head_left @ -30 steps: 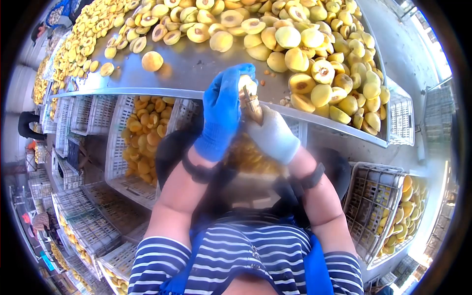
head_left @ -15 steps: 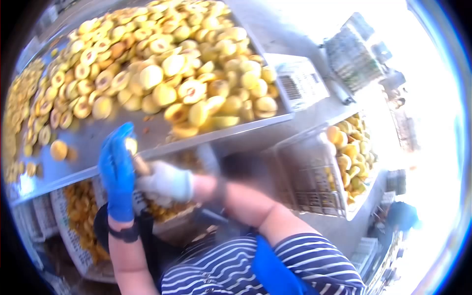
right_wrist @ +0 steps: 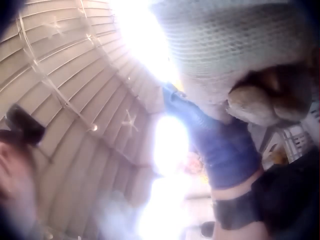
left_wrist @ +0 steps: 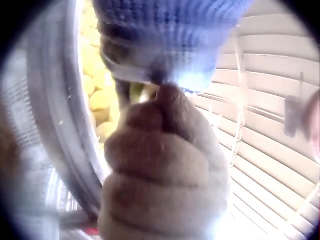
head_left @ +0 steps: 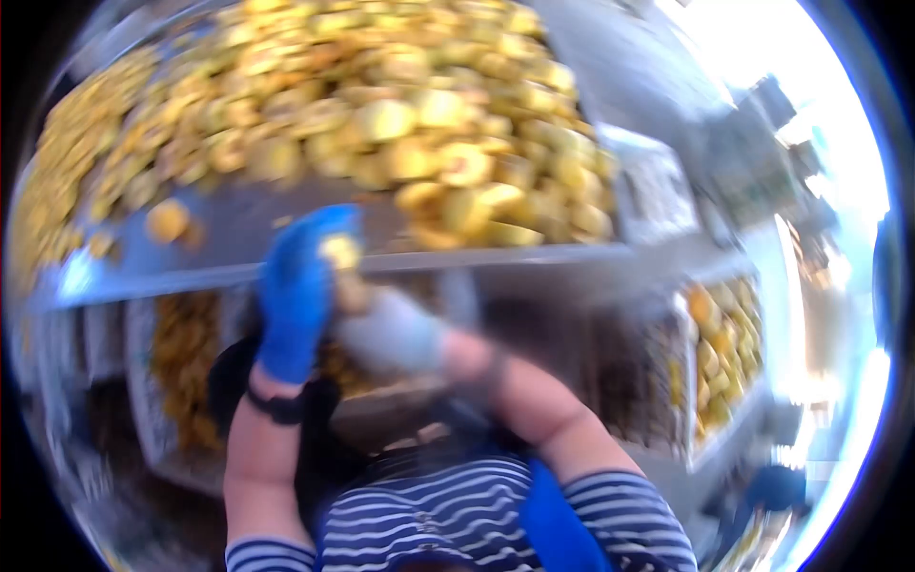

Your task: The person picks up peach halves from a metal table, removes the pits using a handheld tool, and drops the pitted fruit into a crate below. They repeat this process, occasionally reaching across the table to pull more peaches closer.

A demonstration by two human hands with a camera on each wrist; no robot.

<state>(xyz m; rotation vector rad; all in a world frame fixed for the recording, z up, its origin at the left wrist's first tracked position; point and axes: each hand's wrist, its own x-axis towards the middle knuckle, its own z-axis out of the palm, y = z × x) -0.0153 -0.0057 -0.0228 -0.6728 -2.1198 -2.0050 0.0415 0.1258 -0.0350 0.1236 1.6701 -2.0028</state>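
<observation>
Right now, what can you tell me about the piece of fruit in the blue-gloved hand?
The fruit is small, pale yellow and roundish, blurred in the head view. The left hand, in a blue knit glove, grips it above the metal table's edge. The right hand, in a grey glove, is pressed close against it. Whether it is whole or cut cannot be told.

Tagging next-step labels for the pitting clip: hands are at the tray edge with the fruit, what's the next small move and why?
Probably finish working the tool through the fruit half, then drop it onto the tray. The left hand in the blue glove grips the fruit just at the tray's edge, and the right hand in the grey glove is pressed against it. The frame is blurred, so the tool itself cannot be made out.
</observation>
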